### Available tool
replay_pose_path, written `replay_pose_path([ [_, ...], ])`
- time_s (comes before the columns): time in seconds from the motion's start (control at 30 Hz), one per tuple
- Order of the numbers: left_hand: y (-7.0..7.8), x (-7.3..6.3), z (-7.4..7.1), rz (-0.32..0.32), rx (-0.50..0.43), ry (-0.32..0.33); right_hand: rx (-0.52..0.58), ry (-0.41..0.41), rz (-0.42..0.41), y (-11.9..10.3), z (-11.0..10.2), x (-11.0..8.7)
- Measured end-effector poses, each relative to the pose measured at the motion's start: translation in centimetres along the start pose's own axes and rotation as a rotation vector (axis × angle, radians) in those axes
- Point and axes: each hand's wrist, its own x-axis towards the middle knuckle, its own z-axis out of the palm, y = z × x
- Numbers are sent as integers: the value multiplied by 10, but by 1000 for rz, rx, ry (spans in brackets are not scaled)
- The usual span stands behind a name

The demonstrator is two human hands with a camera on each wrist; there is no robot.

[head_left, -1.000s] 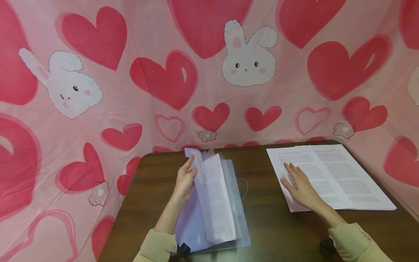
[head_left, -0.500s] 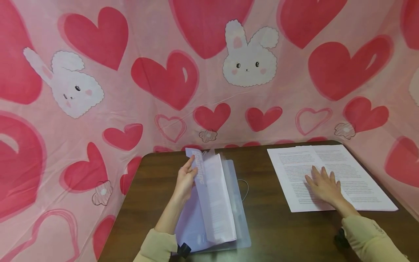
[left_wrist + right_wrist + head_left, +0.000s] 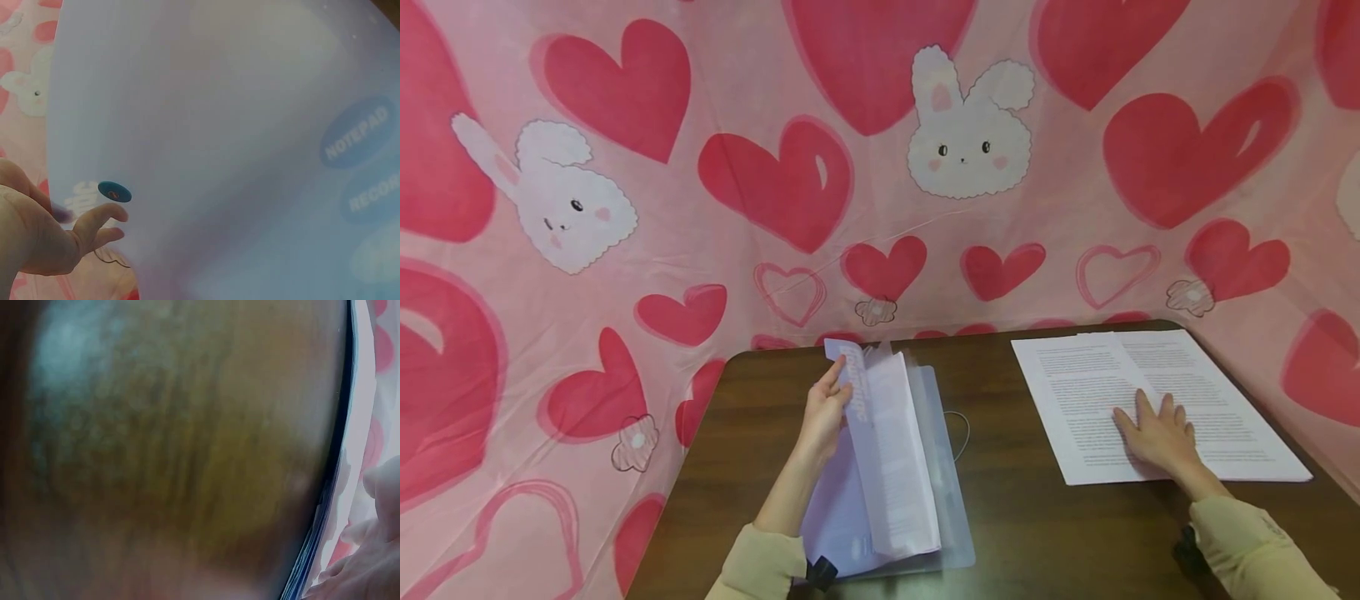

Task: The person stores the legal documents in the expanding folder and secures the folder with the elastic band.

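My left hand (image 3: 825,414) pinches the raised edge of a translucent purple sheet (image 3: 867,433) of a plastic folder (image 3: 955,525), left of centre in the head view. White printed pages (image 3: 906,475) stand beside that sheet inside the folder. In the left wrist view the fingers curl at the purple plastic, close to a small round teal button (image 3: 115,192). On the right, my right hand (image 3: 1163,439) rests with spread fingers on printed paper sheets (image 3: 1075,400) laid side by side. In the right wrist view only part of this hand shows, beside the paper edges.
A dark brown wooden table (image 3: 1022,533) carries everything. Behind it hangs a pink cloth (image 3: 865,208) with red hearts and white rabbits. A thin elastic loop (image 3: 966,433) sticks out from the folder's right side.
My right hand has slid rightward and slightly nearer across the printed sheets, from their left part to the middle. The left hand and the folder have stayed still.
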Motion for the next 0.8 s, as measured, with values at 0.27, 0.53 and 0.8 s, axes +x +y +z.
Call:
replay_pose_path([
  [0.27,-1,-1,0,-4,5,13,-31,60,48,6,7,0],
  [0.53,0,-3,0,2,-15,22,-36,170,86,1,6,0],
  [0.8,0,-1,-1,5,1,5,-8,251,93,3,1,3],
])
